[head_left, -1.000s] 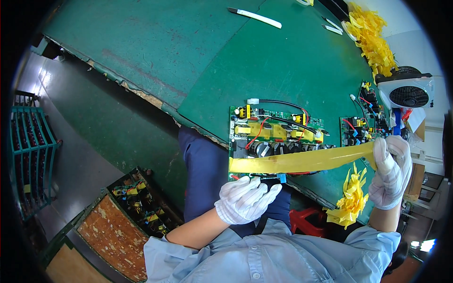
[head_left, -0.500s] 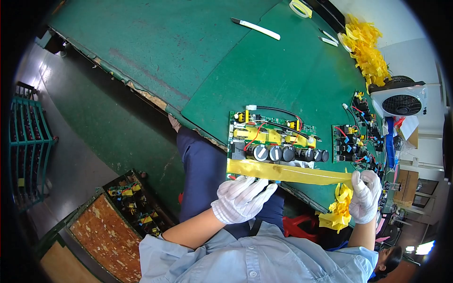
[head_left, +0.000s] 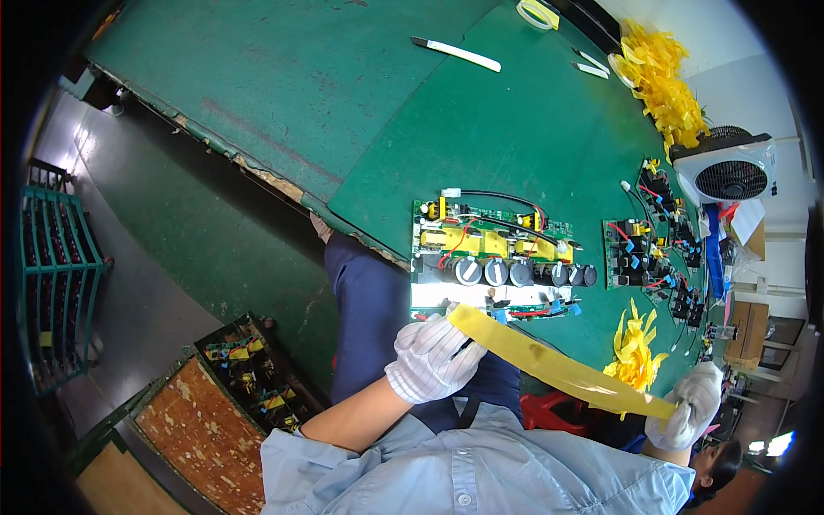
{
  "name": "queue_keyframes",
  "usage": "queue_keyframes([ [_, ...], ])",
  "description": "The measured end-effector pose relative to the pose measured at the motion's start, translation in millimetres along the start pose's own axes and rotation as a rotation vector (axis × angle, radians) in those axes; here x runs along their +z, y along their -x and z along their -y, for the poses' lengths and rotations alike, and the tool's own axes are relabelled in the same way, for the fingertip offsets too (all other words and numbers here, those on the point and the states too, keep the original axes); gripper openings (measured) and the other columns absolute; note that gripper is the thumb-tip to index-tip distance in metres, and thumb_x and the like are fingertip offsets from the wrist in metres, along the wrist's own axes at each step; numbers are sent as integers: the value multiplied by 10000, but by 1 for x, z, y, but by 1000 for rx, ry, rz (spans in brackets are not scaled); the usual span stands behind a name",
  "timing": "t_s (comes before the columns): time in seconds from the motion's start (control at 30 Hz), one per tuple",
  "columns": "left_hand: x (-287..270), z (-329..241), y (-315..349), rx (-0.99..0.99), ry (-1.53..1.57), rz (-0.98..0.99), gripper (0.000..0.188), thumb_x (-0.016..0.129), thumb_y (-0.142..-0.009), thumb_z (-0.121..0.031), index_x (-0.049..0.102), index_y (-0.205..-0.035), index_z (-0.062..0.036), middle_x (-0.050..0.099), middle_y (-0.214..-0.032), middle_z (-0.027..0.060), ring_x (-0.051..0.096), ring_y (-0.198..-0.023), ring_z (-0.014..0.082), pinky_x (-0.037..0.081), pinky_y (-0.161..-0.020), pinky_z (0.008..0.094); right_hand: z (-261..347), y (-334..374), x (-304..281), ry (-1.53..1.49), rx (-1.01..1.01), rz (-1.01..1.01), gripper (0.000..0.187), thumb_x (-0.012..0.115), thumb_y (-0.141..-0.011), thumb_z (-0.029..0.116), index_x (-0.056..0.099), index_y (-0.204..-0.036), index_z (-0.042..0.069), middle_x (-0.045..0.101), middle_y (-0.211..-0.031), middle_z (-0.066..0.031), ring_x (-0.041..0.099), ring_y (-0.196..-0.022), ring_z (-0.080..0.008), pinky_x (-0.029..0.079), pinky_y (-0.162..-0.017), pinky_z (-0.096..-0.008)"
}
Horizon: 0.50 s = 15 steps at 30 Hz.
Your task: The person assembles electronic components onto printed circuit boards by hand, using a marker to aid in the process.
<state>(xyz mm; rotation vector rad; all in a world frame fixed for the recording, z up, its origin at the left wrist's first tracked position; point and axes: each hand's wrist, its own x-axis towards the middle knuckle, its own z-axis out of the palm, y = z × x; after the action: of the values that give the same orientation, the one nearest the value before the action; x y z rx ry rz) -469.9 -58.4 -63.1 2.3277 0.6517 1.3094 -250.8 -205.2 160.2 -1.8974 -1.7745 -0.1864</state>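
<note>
A strip of yellow tape is stretched between my two hands in white striped gloves, in front of the green table's edge. My left hand pinches its left end, close to the near edge of a circuit board. My right hand, farther right and lower, is closed on the other end. On the board stand a row of black round capacitors, yellow-wrapped parts and red and black wires. A bare shiny metal strip runs along its near side.
Crumpled yellow tape hangs at the table's near edge. More circuit boards lie to the right, by a fan. A white-handled knife and a tape roll lie farther back. A crate of boards stands at lower left.
The yellow strip has come away from the near side of the board, uncovering the shiny metal. My right hand has moved right and down; my left hand now grips the strip's left end.
</note>
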Motion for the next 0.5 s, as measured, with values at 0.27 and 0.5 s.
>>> queue_keyframes([
  [0.27,-6,-3,-10,7,-86,61,389,659,-667,-153,680,-1042,-257,623,-1074,1,564,-1020,212,364,-853,334,-45,20,-13,483,-285,-12,124,529,-840,89,531,-931,6,498,-832,-107,467,-724,-245,387,-654,-348],
  [0.5,-10,2,-10,28,-21,112,374,644,-673,-148,682,-1028,-257,626,-1056,15,568,-1001,223,392,-792,330,-99,78,-33,622,155,37,410,456,-914,54,477,-1324,55,556,-985,-148,540,-857,-256,445,-759,-345],
])
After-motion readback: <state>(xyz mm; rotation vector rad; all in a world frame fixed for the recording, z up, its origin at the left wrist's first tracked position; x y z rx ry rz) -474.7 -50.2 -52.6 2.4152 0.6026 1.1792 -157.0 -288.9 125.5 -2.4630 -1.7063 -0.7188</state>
